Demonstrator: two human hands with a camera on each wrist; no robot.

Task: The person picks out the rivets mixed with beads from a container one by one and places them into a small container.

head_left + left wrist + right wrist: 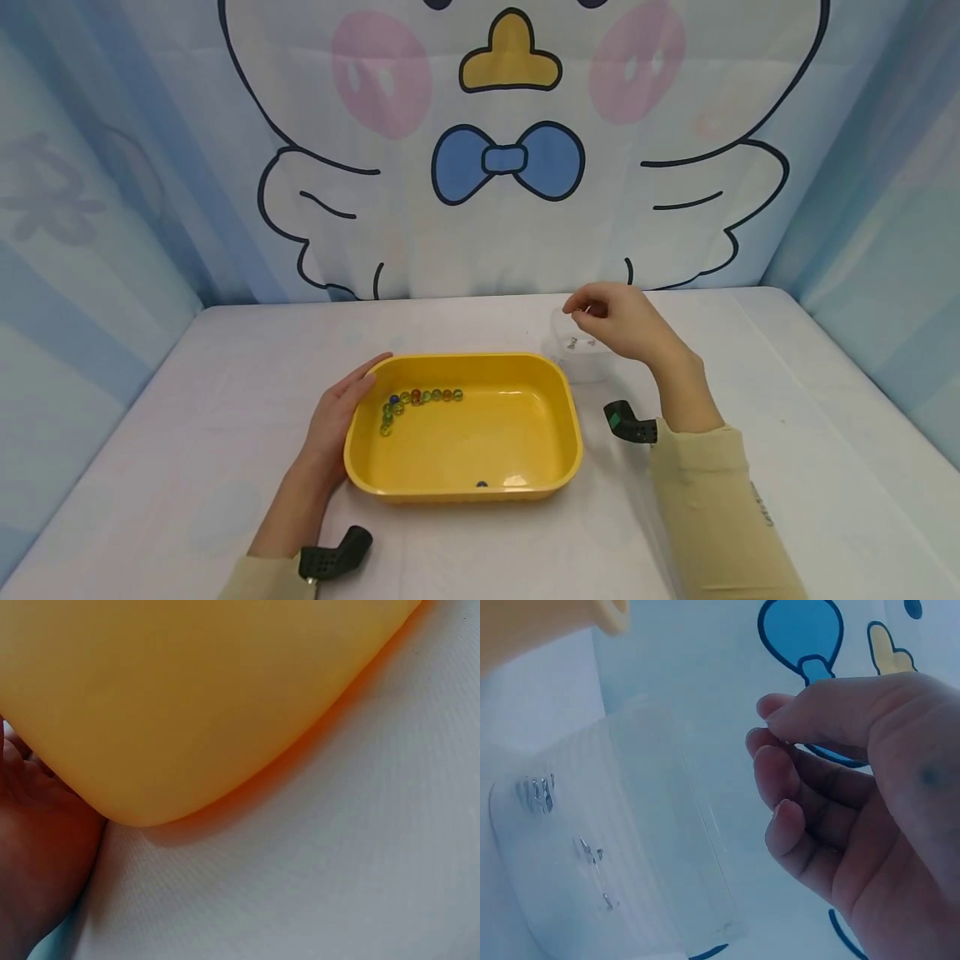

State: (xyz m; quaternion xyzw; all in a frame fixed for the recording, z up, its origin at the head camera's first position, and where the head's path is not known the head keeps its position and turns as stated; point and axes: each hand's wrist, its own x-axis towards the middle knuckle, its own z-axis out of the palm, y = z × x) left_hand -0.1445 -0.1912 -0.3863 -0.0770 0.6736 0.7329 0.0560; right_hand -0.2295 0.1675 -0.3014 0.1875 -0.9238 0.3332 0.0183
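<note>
My left hand holds the upper left corner of a yellow plastic tray, its thumb by the rim. Several glass marbles form a bent row along the tray's back and left sides. A lone blue marble lies near the front wall. Over a clear plastic box, my right hand is raised with thumb and fingertips pinched together. A tiny glint shows between them in the right wrist view, too small to identify. Small shiny metal pieces, perhaps screws, lie in the box.
A white cloth covers the table. Behind it hangs a curtain with a cartoon print, and blue fabric walls rise at both sides. Black wrist cameras sit at both sleeve cuffs.
</note>
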